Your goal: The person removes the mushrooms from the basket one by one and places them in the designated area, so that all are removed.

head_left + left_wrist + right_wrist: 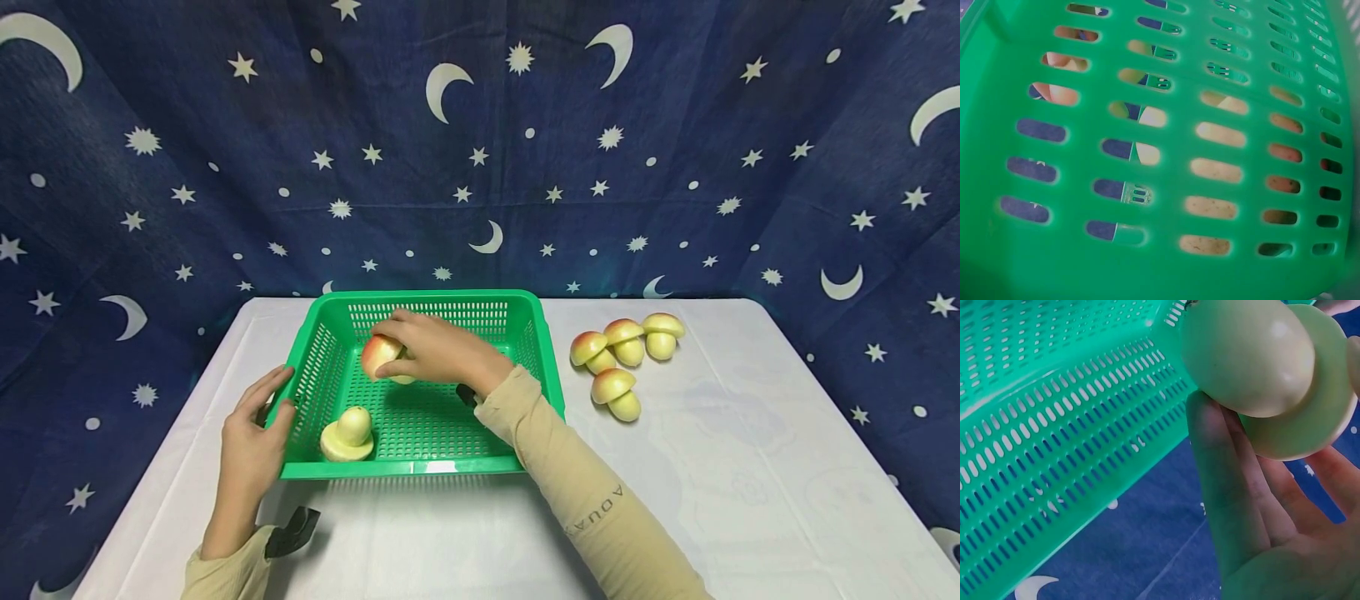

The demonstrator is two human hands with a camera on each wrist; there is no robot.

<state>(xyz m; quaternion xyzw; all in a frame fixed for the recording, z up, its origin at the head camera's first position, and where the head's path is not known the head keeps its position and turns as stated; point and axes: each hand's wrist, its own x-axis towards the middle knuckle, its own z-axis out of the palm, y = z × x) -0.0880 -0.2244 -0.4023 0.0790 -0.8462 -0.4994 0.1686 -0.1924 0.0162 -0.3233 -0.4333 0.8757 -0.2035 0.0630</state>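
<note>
My right hand (442, 350) holds a toy mushroom (381, 357) with a red-and-yellow cap inside the green basket (551, 367). In the right wrist view, the pale rounded stem and cap underside of the mushroom (1247, 359) show between the fingers (1219, 481) and thumb. Another mushroom (354, 429) stands cap-down, stem up, in the basket's near left corner. Against the outside of the basket's left wall my left hand (255, 442) rests, fingertips and thumb touching near the rim. The left wrist view is filled by the slotted green wall (1085, 169), and that hand is not seen there.
Several toy mushrooms (626, 343) lie grouped on the white tablecloth (720, 467), right of the basket. A dark blue cloth (525, 167) with moons and stars hangs behind the table.
</note>
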